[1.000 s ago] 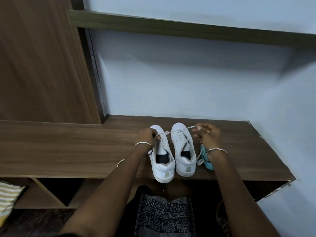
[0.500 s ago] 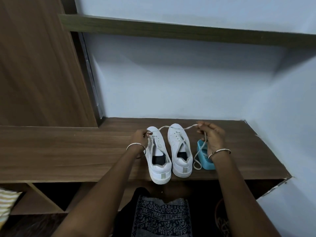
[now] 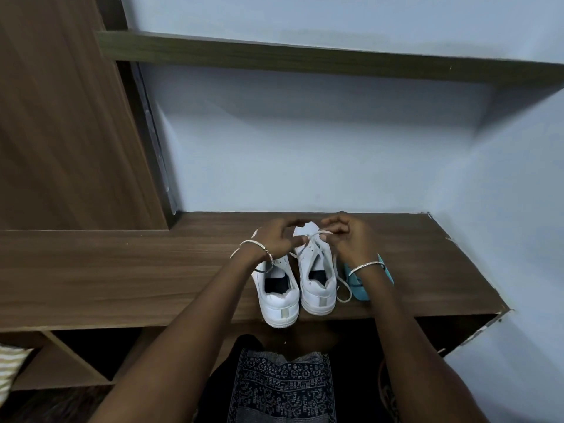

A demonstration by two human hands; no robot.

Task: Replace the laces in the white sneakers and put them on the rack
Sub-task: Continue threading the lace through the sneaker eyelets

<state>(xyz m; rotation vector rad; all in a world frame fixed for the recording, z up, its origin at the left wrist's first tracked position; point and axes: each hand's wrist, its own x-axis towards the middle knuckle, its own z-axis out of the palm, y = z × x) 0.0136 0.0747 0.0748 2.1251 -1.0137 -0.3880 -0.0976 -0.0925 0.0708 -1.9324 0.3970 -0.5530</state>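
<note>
A white lace (image 3: 309, 239) runs over the front of the right sneaker (image 3: 316, 290), pinched in the curled fingers of the left hand (image 3: 276, 239) and the right hand (image 3: 351, 241) (a loose end trails beside the heel). The left sneaker (image 3: 279, 306) stands against it on the wooden ledge (image 3: 152, 270), with a teal object (image 3: 359, 290) just to the right.

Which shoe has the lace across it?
The right sneaker, beside the teal box; the white lace stretches over its front between left hand and right hand.
</note>
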